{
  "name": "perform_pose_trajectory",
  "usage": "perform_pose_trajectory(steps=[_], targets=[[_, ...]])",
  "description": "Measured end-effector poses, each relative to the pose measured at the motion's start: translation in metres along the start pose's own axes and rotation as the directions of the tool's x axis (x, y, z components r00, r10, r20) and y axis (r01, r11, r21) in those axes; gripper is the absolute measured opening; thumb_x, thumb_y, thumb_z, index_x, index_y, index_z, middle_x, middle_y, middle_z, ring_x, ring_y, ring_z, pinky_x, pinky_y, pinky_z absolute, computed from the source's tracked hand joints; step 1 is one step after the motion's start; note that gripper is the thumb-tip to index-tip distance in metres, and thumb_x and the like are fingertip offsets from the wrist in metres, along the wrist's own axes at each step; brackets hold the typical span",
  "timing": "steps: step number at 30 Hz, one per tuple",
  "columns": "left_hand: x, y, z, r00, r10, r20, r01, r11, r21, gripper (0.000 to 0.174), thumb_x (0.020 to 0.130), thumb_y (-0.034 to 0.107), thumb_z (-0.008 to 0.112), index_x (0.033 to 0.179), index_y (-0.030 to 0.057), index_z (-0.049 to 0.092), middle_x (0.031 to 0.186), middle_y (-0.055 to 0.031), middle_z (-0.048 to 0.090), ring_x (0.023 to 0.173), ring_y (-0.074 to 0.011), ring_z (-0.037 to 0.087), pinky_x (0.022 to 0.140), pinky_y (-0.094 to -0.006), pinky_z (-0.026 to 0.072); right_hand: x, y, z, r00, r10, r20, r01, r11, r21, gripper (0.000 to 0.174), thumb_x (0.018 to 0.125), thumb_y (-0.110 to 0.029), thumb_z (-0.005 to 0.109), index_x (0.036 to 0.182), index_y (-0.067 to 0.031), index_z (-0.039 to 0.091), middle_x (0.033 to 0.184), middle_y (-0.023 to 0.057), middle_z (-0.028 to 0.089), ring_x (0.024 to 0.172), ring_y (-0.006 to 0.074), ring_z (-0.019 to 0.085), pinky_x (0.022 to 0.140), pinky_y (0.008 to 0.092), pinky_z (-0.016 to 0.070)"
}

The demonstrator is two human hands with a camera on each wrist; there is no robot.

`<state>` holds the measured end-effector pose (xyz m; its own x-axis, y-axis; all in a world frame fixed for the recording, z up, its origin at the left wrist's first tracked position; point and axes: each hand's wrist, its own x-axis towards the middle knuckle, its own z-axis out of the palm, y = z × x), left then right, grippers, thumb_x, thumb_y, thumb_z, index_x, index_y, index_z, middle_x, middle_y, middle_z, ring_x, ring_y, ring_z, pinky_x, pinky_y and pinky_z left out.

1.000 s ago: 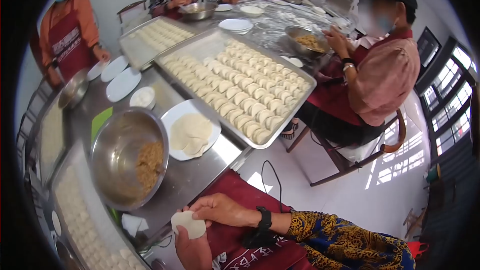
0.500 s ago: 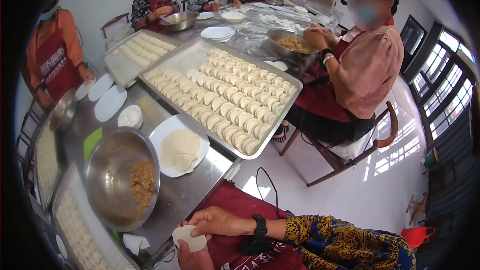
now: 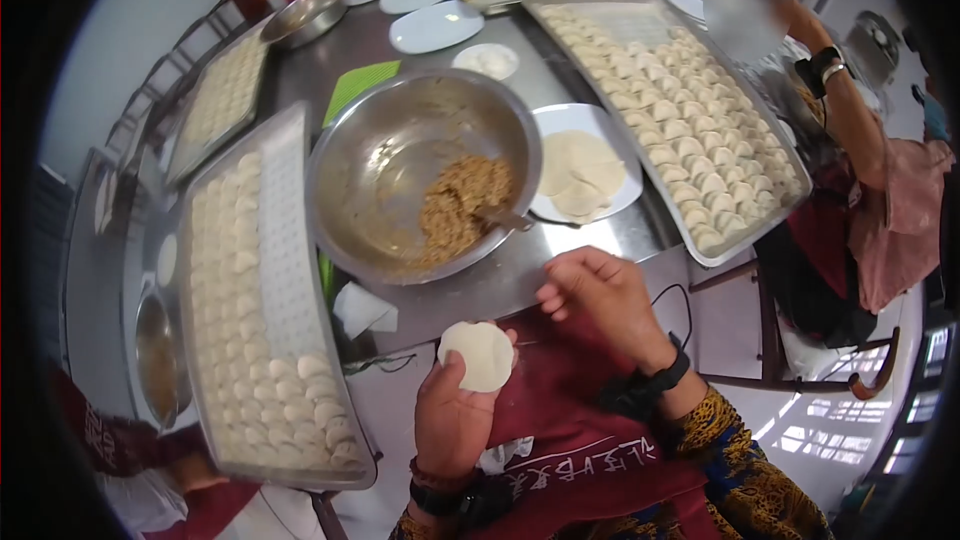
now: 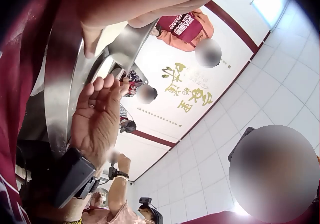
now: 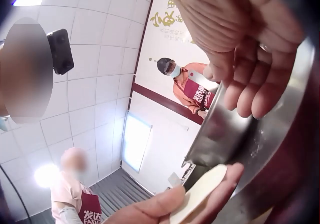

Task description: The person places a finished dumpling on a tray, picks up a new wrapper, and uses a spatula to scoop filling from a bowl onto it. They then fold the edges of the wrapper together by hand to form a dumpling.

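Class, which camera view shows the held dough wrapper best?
The head view: the dough wrapper shows nearly its whole round face. The right wrist view shows it nearly edge-on; the left wrist view, only part, the rest hidden by the left hand.

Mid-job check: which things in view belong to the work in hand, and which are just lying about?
In the job:
- dough wrapper in the left hand
- filling in the metal bowl
- white plate of wrappers
- dumpling tray

Apparently lying about:
- green mat
- crumpled tissue
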<state>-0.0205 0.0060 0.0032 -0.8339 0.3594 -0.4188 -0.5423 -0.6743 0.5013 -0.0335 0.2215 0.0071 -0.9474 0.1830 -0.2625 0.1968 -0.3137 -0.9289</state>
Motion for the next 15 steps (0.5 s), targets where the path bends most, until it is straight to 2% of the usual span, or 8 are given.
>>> perform_pose_trajectory(steps=[1, 5, 7, 8, 10, 11, 14, 15], targets=[[0.0, 0.002, -0.003, 1.0, -0.009, 0.003, 0.009, 1.0, -0.028, 0.039, 0.104, 0.017, 0.045, 0.136, -0.0047, 0.042, 0.136, -0.021, 0.052, 0.132, -0.0403, 0.048, 0.114, -0.0523, 0.0368, 0.004, -0.008, 0.002, 0.999, -0.036, -0.007, 0.036, 0.999, -0.018, 0.015, 0.099, -0.012, 0.06, 0.103, 0.0019, 0.065, 0.084, 0.0075, 0.07, 0.071, 0.0099, 0.065, 0.064, 0.0223, 0.0537], [-0.002, 0.012, -0.008, 1.0, -0.014, -0.014, 0.012, 0.996, -0.092, 0.039, 0.102, 0.018, 0.047, 0.133, -0.006, 0.044, 0.133, -0.0235, 0.055, 0.13, -0.0419, 0.048, 0.115, -0.0547, 0.0346, 0.017, -0.028, 0.015, 0.98, -0.175, -0.092, 0.154, 0.968, -0.199, 0.022, 0.095, -0.008, 0.065, 0.116, -0.003, 0.064, 0.081, 0.0045, 0.07, 0.068, 0.0079, 0.063, 0.063, 0.0223, 0.0517], [-0.003, 0.013, -0.013, 1.0, -0.018, -0.014, 0.016, 0.993, -0.117, 0.038, 0.102, 0.018, 0.047, 0.132, -0.0056, 0.045, 0.132, -0.0232, 0.055, 0.13, -0.0414, 0.049, 0.115, -0.0542, 0.0347, 0.022, -0.033, 0.018, 0.908, -0.418, 0.018, 0.366, 0.773, -0.518, 0.03, 0.089, -0.01, 0.072, 0.118, -0.0088, 0.066, 0.08, 0.0041, 0.068, 0.066, 0.0092, 0.062, 0.061, 0.0247, 0.0496], [-0.002, 0.014, -0.015, 1.0, -0.01, -0.021, 0.008, 0.994, -0.109, 0.038, 0.102, 0.017, 0.048, 0.132, -0.0051, 0.046, 0.132, -0.0224, 0.055, 0.129, -0.04, 0.049, 0.114, -0.0532, 0.0347, 0.026, -0.033, 0.018, 0.911, -0.412, 0.027, 0.366, 0.775, -0.516, 0.03, 0.089, -0.01, 0.072, 0.118, -0.0088, 0.066, 0.08, 0.0041, 0.068, 0.066, 0.0092, 0.062, 0.061, 0.0247, 0.0496], [-0.003, 0.016, -0.016, 0.999, 0.002, -0.034, -0.006, 0.995, -0.103, 0.038, 0.102, 0.017, 0.048, 0.132, -0.0047, 0.046, 0.132, -0.0216, 0.055, 0.129, -0.0385, 0.049, 0.114, -0.0522, 0.0347, 0.036, -0.037, 0.017, 0.74, -0.616, 0.271, 0.586, 0.392, -0.709, 0.032, 0.083, -0.014, 0.078, 0.113, -0.0113, 0.07, 0.084, 0.0068, 0.067, 0.066, 0.0132, 0.061, 0.06, 0.0275, 0.0482], [-0.003, 0.018, -0.013, 0.999, 0.014, -0.036, -0.017, 0.995, -0.094, 0.037, 0.101, 0.015, 0.049, 0.132, -0.0044, 0.047, 0.132, -0.021, 0.054, 0.129, -0.0368, 0.049, 0.114, -0.0513, 0.0346, 0.041, -0.039, 0.018, 0.741, -0.612, 0.276, 0.588, 0.393, -0.707, 0.032, 0.083, -0.014, 0.078, 0.113, -0.0113, 0.07, 0.084, 0.0068, 0.067, 0.066, 0.0132, 0.061, 0.06, 0.0275, 0.0482], [-0.001, 0.02, -0.01, 1.0, 0.024, -0.018, -0.026, 0.993, -0.117, 0.036, 0.1, 0.011, 0.049, 0.132, -0.0044, 0.047, 0.133, -0.0205, 0.054, 0.129, -0.0343, 0.049, 0.114, -0.0503, 0.0345, 0.055, -0.043, 0.019, 0.527, -0.695, 0.489, 0.712, 0.046, -0.701, 0.024, 0.077, -0.02, 0.08, 0.097, -0.0098, 0.071, 0.09, 0.0064, 0.065, 0.077, 0.0234, 0.061, 0.068, 0.034, 0.0501], [0.0, 0.021, -0.009, 1.0, 0.023, 0.006, -0.022, 0.99, -0.142, 0.035, 0.1, 0.009, 0.049, 0.132, -0.0046, 0.047, 0.133, -0.0206, 0.054, 0.129, -0.0333, 0.049, 0.114, -0.05, 0.0344, 0.054, -0.048, 0.021, 0.547, -0.665, 0.509, 0.705, 0.037, -0.709, 0.022, 0.076, -0.022, 0.08, 0.092, -0.0101, 0.07, 0.087, 0.004, 0.065, 0.083, 0.0251, 0.06, 0.07, 0.0362, 0.0498]])
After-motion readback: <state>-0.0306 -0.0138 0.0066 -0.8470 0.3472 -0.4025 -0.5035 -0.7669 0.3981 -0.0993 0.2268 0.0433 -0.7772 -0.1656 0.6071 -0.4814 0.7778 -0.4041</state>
